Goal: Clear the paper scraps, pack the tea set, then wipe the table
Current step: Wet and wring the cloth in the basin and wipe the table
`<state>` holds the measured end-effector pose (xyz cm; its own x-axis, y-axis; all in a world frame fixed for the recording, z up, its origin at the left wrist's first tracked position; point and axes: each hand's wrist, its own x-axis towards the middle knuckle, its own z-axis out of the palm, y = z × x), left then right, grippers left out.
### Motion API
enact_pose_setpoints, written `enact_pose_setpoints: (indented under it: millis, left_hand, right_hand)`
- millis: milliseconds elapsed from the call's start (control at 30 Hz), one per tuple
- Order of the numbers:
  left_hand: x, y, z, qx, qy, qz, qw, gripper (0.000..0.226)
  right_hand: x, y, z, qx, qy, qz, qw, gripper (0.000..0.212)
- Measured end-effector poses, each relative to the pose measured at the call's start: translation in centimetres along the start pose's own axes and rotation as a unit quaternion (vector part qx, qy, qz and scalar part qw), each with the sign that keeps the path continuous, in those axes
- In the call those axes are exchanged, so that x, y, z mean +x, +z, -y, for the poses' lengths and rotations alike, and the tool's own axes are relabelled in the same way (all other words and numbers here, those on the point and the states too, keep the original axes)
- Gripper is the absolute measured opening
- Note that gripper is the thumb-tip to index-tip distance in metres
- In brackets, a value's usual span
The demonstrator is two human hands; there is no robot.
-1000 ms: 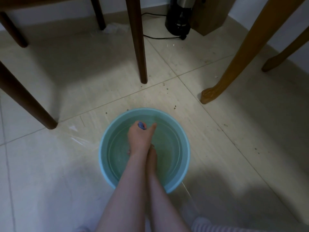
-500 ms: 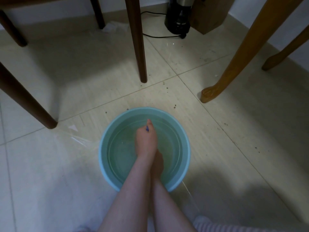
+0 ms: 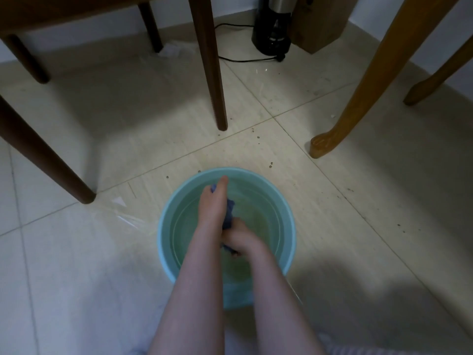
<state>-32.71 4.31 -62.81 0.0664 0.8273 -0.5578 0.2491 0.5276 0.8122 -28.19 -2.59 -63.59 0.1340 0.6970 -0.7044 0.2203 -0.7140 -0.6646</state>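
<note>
Left hand (image 3: 213,208) is gripping the blue cloth (image 3: 230,213), fingers curled round its far end. Right hand (image 3: 242,239) is clutching the near end. The cloth is bunching between both sets of fingers, over the basin (image 3: 163,237). Probably soft, sodden and slippery, so take hold at the bunched ends.

I can read no text, label, brand, number or sign from here. The basin (image 3: 163,234) shows no writing on its rim or wall, and the blue cloth (image 3: 230,208) inside it shows no print. The black appliance (image 3: 272,34), well beyond the basin's far rim, is too dark and too small for me to make out any marking.
</note>
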Motion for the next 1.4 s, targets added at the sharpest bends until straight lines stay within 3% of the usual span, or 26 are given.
enact_pose_setpoints:
  millis: [133,167,267,400,467,533,600,667,767,900,1033,1067,1133,1200,1233,1333,1400]
  left_hand:
    - [1.6,-1.3,1.4,-0.102,-0.084,0.105,0.986,0.079]
    - [1.5,-1.3,2.0,-0.117,-0.109,0.141,0.977,0.081]
    - [0.6,-1.3,3.0,-0.132,-0.170,0.202,0.955,0.062]
    - [0.2,-1.1,3.4,-0.221,-0.192,0.227,0.929,0.057]
    - [0.1,-1.2,3.2,-0.267,-0.172,0.205,0.926,0.069]
    - [0.2,-1.3,3.1,-0.292,-0.140,0.187,0.927,0.092]
    - [0.4,-1.6,3.2,-0.303,-0.102,0.176,0.931,0.082]
    - [0.4,-1.9,3.2,-0.319,-0.076,0.165,0.930,0.068]
    - [0.7,-2.3,3.2,-0.364,-0.061,0.118,0.922,0.066]
    - [0.5,-2.6,2.9,-0.336,-0.038,0.064,0.939,0.069]
    - [0.9,-2.4,3.2,-0.221,-0.107,0.074,0.967,0.061]
    - [0.8,-2.4,3.3,-0.200,-0.143,0.114,0.962,0.066]
    - [0.2,-2.4,3.0,-0.197,-0.190,0.175,0.946,0.044]
    - [0.6,-2.5,3.0,-0.264,-0.201,0.187,0.925,0.032]
    - [1.0,-2.7,2.9,-0.295,-0.177,0.172,0.923,0.032]
    - [2.4,-2.8,1.5,-0.349,-0.123,0.090,0.925,0.064]
    - [2.0,-2.9,-0.1,-0.349,-0.112,0.058,0.929,0.059]
  right_hand:
    - [-1.8,-2.9,1.7,0.147,-0.023,-0.003,0.989,0.016]
    - [-1.7,-3.5,1.9,0.158,-0.025,-0.014,0.987,0.014]
    - [-0.9,-4.1,2.2,0.044,-0.023,-0.045,0.998,0.025]
    - [-0.7,-4.3,2.3,-0.092,-0.022,-0.076,0.993,0.038]
    - [-0.7,-4.2,2.5,-0.078,-0.047,-0.128,0.988,0.034]
    - [-1.0,-4.4,2.8,0.027,-0.082,-0.187,0.979,0.020]
    - [-1.6,-4.9,3.1,0.131,-0.111,-0.223,0.960,0.011]
    - [-2.2,-5.4,3.3,0.195,-0.127,-0.229,0.945,0.014]
    - [-2.6,-5.5,3.3,0.316,-0.095,-0.228,0.916,0.024]
    - [-2.7,-5.6,2.6,0.431,-0.060,-0.153,0.887,0.006]
    - [-1.8,-4.9,2.3,0.412,-0.061,-0.197,0.888,0.007]
    - [-1.5,-4.9,2.4,0.401,-0.066,-0.207,0.890,0.010]
    - [-1.4,-5.3,2.9,0.393,-0.078,-0.211,0.892,0.019]
    - [-1.4,-6.1,3.5,0.397,-0.092,-0.192,0.893,0.020]
    - [-1.6,-6.4,3.7,0.406,-0.099,-0.178,0.891,0.019]
    - [-2.0,-7.1,5.1,0.417,-0.099,-0.160,0.889,0.017]
    - [-3.0,-7.3,6.1,0.419,-0.098,-0.154,0.890,0.019]
